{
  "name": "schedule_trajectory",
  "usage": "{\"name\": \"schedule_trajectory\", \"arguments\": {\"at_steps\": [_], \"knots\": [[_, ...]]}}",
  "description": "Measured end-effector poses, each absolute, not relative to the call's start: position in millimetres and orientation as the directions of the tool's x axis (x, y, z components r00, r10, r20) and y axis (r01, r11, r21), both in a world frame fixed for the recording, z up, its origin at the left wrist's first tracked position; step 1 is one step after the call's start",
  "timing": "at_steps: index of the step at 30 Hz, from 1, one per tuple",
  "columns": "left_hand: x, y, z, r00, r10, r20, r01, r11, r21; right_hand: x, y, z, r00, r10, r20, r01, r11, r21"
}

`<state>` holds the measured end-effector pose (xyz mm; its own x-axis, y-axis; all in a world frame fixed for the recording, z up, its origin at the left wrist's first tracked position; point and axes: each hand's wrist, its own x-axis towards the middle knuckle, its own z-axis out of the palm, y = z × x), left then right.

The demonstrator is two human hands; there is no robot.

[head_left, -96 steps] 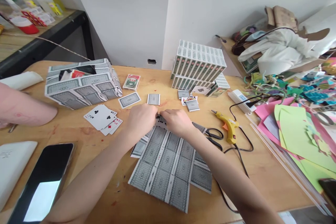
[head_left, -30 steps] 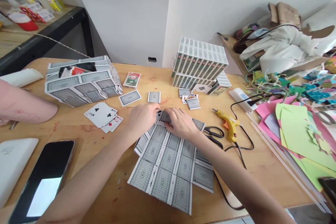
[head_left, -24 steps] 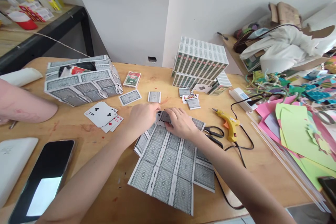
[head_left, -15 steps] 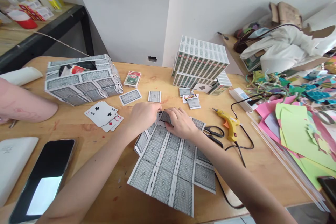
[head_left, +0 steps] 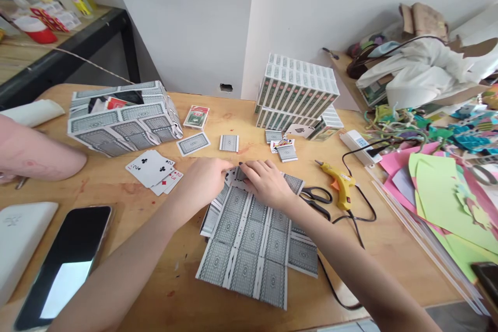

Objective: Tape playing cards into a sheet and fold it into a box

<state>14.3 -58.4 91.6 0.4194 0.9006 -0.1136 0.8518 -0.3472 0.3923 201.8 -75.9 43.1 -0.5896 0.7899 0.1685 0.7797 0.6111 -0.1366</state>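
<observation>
A panel of joined playing cards (head_left: pixel 246 233), grey-patterned backs up, slopes toward me over another card-built piece (head_left: pixel 303 255). At its far edge lies a white playing card (head_left: pixel 237 181) with black marks, partly covered by my fingers. My left hand (head_left: pixel 206 181) is closed, thumb and forefinger pinching at the left end of that card. My right hand (head_left: pixel 267 182) grips the far edge from the right, with the thumb on top and the fingers over the edge. The fingertips on the far side are hidden.
Behind stand a box made of cards (head_left: pixel 124 119), a card pack (head_left: pixel 196 116), loose cards (head_left: pixel 150 168) and stacked card packs (head_left: pixel 298 88). Scissors (head_left: pixel 317 197) and a yellow glue gun (head_left: pixel 343 184) lie right; a phone (head_left: pixel 70 259) lies left. Another person's arm (head_left: pixel 42 148) rests at left.
The panel's near edge has shifted away from me and a little right. The grey card part between my hands has turned out of sight, and more white face shows there. My left hand dropped slightly.
</observation>
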Motion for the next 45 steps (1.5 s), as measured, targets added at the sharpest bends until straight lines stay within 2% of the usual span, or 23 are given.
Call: {"name": "schedule_trajectory", "arguments": {"at_steps": [5,8,15,19,23,27,30,34,38,40,42,45], "knots": [[23.8,-64.4,91.1,0.375,0.925,-0.062,0.902,-0.348,0.255,198.9,-73.5,49.0,-0.415,0.895,0.162,0.801,0.444,-0.401],[25.8,-66.7,92.4,0.411,0.912,-0.020,0.894,-0.398,0.206,198.0,-70.9,51.9,-0.348,0.918,0.191,0.779,0.396,-0.486],[25.2,-67.9,96.2,0.538,0.842,0.041,0.839,-0.540,0.071,197.2,-66.5,58.6,-0.315,0.923,0.222,0.791,0.385,-0.476],[24.6,-67.8,95.7,0.578,0.814,0.055,0.811,-0.581,0.063,194.0,-66.8,59.7,-0.316,0.921,0.229,0.792,0.389,-0.471],[22.5,-64.5,95.9,0.514,0.856,0.043,0.854,-0.516,0.069,193.2,-63.8,66.8,-0.308,0.930,0.199,0.796,0.367,-0.482],[22.1,-57.2,95.1,0.462,0.886,0.040,0.880,-0.464,0.100,201.5,-54.0,82.7,-0.388,0.920,0.057,0.761,0.354,-0.544],[25.8,-50.9,95.3,0.470,0.881,0.051,0.873,-0.472,0.124,209.3,-45.8,87.2,-0.462,0.880,-0.115,0.808,0.364,-0.464],[25.2,-46.0,104.5,0.426,0.896,0.123,0.877,-0.442,0.187,216.8,-37.4,75.3,-0.332,0.925,-0.187,0.905,0.257,-0.338],[-3.1,-50.2,107.4,0.209,0.946,0.247,0.886,-0.290,0.362,226.9,-35.5,62.4,-0.131,0.972,-0.196,0.930,0.052,-0.365],[-24.8,-55.7,97.7,0.078,0.980,0.183,0.878,-0.155,0.454,232.4,-38.3,60.0,-0.046,0.976,-0.213,0.913,-0.045,-0.405],[-44.1,-62.7,82.2,0.006,1.000,0.009,0.862,-0.010,0.506,236.8,-42.9,58.7,-0.011,0.973,-0.231,0.888,-0.096,-0.450],[-58.1,-73.2,59.2,0.054,0.961,-0.272,0.726,0.150,0.671,239.9,-50.1,56.0,-0.019,0.981,-0.192,0.878,-0.075,-0.473]]}}
